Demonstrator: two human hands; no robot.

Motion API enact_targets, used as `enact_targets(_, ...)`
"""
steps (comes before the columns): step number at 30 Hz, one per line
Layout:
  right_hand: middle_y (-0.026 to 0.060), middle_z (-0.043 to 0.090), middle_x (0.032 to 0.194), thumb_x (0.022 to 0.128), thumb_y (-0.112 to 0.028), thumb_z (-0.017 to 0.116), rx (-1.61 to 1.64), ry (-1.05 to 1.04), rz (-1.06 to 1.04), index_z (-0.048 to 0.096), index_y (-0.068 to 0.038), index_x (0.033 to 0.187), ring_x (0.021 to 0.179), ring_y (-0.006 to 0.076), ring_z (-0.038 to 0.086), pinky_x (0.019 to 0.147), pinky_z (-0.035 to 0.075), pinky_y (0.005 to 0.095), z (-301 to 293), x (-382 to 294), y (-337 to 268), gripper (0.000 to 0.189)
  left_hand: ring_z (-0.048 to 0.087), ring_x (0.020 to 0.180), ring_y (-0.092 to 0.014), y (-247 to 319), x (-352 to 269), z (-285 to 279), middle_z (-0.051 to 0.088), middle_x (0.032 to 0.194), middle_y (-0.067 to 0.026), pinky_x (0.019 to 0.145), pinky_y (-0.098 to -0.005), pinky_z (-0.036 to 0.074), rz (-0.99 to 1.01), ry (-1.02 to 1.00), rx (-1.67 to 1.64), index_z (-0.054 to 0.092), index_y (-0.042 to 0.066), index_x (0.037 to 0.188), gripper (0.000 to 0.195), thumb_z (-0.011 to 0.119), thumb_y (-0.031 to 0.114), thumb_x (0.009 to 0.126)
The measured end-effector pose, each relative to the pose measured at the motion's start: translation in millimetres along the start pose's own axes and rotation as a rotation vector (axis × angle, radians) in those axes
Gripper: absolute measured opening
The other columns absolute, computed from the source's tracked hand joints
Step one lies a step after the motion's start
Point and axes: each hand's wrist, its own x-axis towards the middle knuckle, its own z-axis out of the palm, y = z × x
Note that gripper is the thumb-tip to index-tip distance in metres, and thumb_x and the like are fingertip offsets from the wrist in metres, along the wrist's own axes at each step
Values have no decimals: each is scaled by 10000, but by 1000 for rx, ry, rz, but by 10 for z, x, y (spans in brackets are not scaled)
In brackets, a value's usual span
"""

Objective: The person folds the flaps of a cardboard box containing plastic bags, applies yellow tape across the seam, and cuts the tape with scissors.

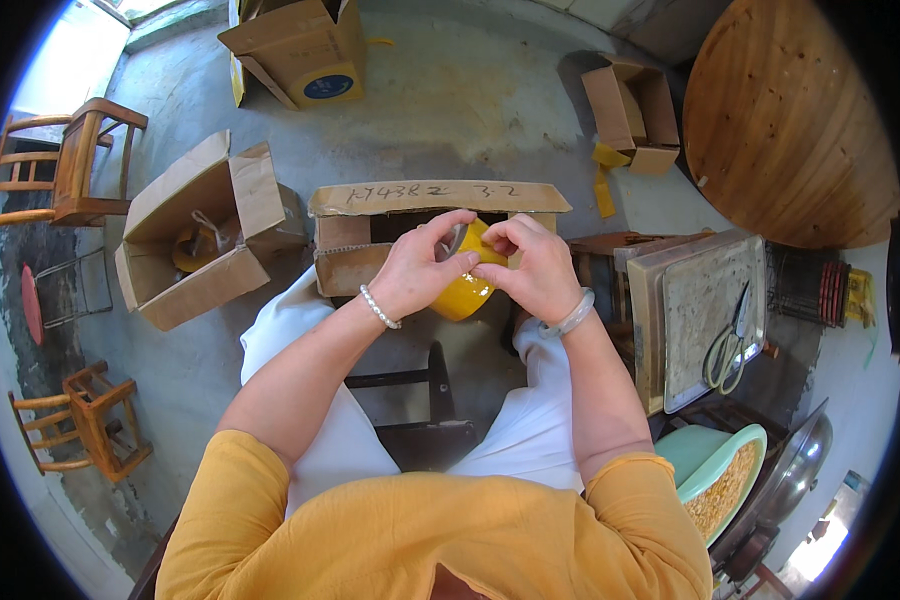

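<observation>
Between my two hands is a glossy yellow piece (461, 298), curved like a roll or a bent sheet; which of these, I cannot tell. A grey edge shows at its upper left. My left hand (414, 268) grips its left side, thumb across the front and fingers over the top. On the other side my right hand (536, 262) pinches it between thumb and bent fingers, and the thumbs nearly meet. The piece is held over the near side of an open cardboard box (352, 268), whose far flap bears handwriting. My hands hide most of the box's inside.
To the left, an open carton (255, 187) holds yellow-brown pieces. Farther off stand a larger carton (330, 49) and a small one (607, 97). At right, scissors (727, 352) lie on a metal tray (697, 300), near a green basin (690, 454) of grain-like bits. Wooden chairs (94, 420) stand left.
</observation>
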Motion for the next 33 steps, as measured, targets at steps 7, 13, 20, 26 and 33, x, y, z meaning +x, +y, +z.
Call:
enact_targets(7,66,567,704,639,-178,742,142,-177,202,564,-37,739,652,197,564,594,441,295,-35,28,64,248,449,693,-84,96,-58,-26,528,896,-28,669,-226,441,13,-57,63,465,54,1254,525,671,114,775)
enact_targets(13,-4,508,625,654,-51,701,380,-267,315,547,-23,729,581,82,466,543,395,233,-90,24,83,174,524,731,-200,83,-68,-9,581,945,-130,699,-308,458,80,-92,59,496,69,1215,600,729,244,691)
enact_targets(20,-18,525,640,674,18,675,434,-361,341,555,-2,724,592,53,473,558,407,199,-126,3,71,131,554,763,-229,133,-61,-17,592,1016,-140,722,-317,465,79,-79,130,495,71,1217,637,748,228,655)
enact_targets(26,-2,569,666,698,5,666,421,-370,343,601,-3,745,607,62,500,571,434,215,-87,-5,135,81,501,744,-170,129,-68,-6,564,968,-95,699,-282,447,88,-104,113,486,63,1235,639,746,166,661)
enact_targets(33,118,604,672,693,-222,676,138,-293,159,613,-30,701,625,265,584,580,444,351,-88,-1,13,202,556,789,-250,125,-55,4,583,992,-144,720,-325,461,97,-90,143,486,80,1220,635,729,188,643)
